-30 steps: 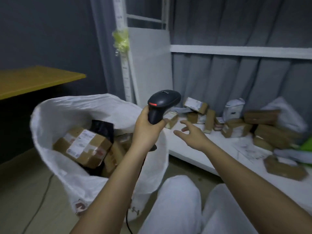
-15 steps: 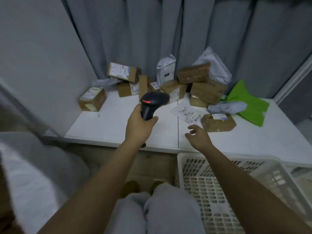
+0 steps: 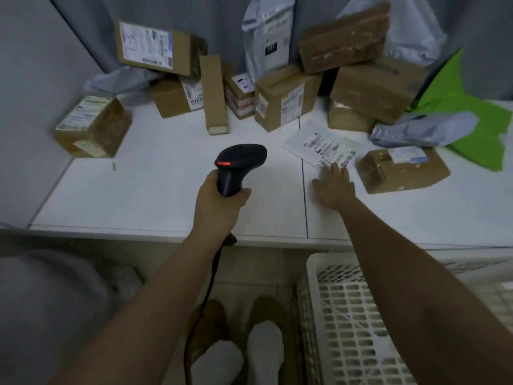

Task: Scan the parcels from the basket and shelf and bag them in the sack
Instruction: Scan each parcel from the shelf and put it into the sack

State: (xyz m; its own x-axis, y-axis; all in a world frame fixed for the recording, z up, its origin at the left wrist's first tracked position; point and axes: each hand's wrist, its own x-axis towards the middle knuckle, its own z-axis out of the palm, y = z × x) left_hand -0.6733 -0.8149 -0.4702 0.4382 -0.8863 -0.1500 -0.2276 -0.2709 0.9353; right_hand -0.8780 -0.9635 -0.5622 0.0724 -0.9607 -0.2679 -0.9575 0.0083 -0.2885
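Basket (image 3: pixel 319 276) near and looking empty, left hand (image 3: pixel 219 202) still gripping scanner (image 3: pixel 238 165), right hand (image 3: pixel 334 187) has reached out flat-fingered onto flat labelled parcel (image 3: pixel 322 144) on shelf (image 3: pixel 155 176), boxes behind, so shelf pickup likely next.

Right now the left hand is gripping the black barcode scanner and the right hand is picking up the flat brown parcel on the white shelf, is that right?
Not quite. The head view shows the right hand open, fingertips on the white printed envelope, with the flat brown parcel untouched beside it on the white shelf. The left hand does grip the black barcode scanner.
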